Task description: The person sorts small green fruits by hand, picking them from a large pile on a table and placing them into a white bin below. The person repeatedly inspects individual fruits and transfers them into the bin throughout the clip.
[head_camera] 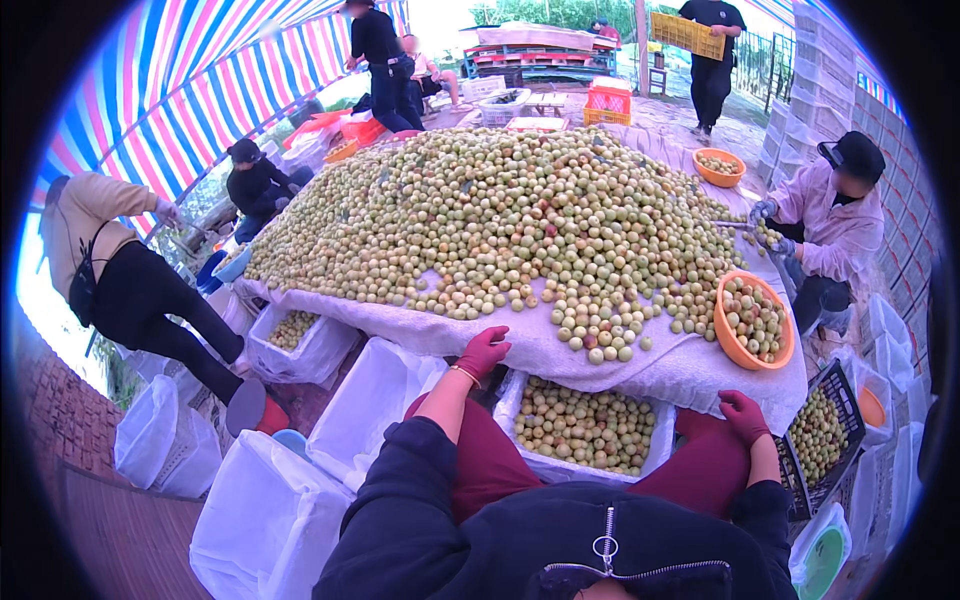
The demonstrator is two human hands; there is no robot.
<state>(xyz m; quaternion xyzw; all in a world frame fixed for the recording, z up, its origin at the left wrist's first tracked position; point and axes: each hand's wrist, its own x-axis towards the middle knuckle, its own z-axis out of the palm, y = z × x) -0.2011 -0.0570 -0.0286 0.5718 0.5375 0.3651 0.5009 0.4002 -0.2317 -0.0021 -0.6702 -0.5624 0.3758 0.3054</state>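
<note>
My left hand [484,351], in a dark red glove, is held at the near edge of the cloth-covered table [435,330]. Its fingers are loosely bent and apart, with nothing visible in them. My right hand [742,418], gloved alike, hovers by the cloth edge near my right knee, also holding nothing visible. A broad heap of small green and reddish fruits [480,217] covers the table. Between my knees stands a lined crate of such fruits [585,427]. An orange bowl of fruits [754,319] sits at the table's right corner.
White-lined crates [262,517] stand to my left, a black crate of fruits [817,439] to my right. A person in pink [832,217] handles fruits at the right side. A person in tan [112,232] stands left; another carries a yellow crate [686,36] behind.
</note>
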